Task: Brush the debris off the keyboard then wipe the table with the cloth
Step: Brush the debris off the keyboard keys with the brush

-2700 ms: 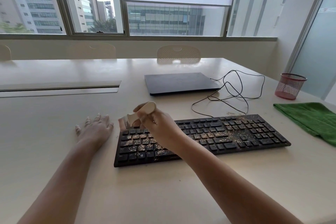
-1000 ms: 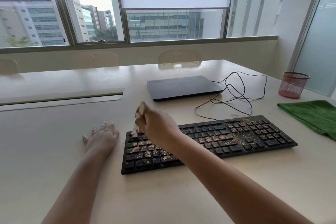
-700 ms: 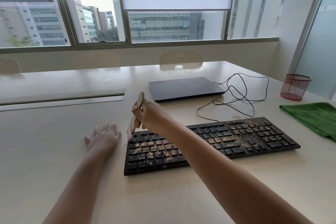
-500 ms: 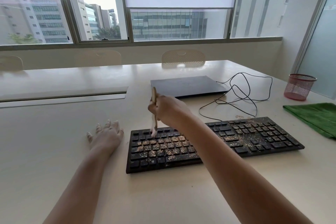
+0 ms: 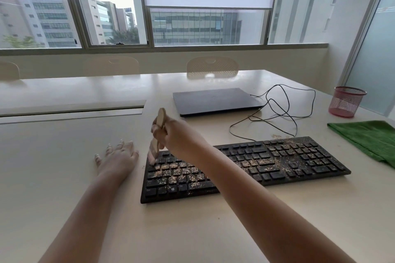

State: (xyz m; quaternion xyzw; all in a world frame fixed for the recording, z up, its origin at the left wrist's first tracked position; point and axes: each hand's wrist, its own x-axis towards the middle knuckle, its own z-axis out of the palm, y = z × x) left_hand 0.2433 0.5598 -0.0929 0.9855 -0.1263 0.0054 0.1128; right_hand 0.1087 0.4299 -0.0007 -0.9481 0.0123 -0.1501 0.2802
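I see my right hand (image 5: 177,134) gripping a small brush (image 5: 157,137), bristles on the far left corner of the keyboard (image 5: 241,167). My left hand (image 5: 118,159) lies flat, fingers spread, on the table (image 5: 64,156) just beside it. Debris (image 5: 177,172) covers most keys — brushing looks barely begun. The cloth (image 5: 367,137) lies unused at far right — step 2 not yet started.
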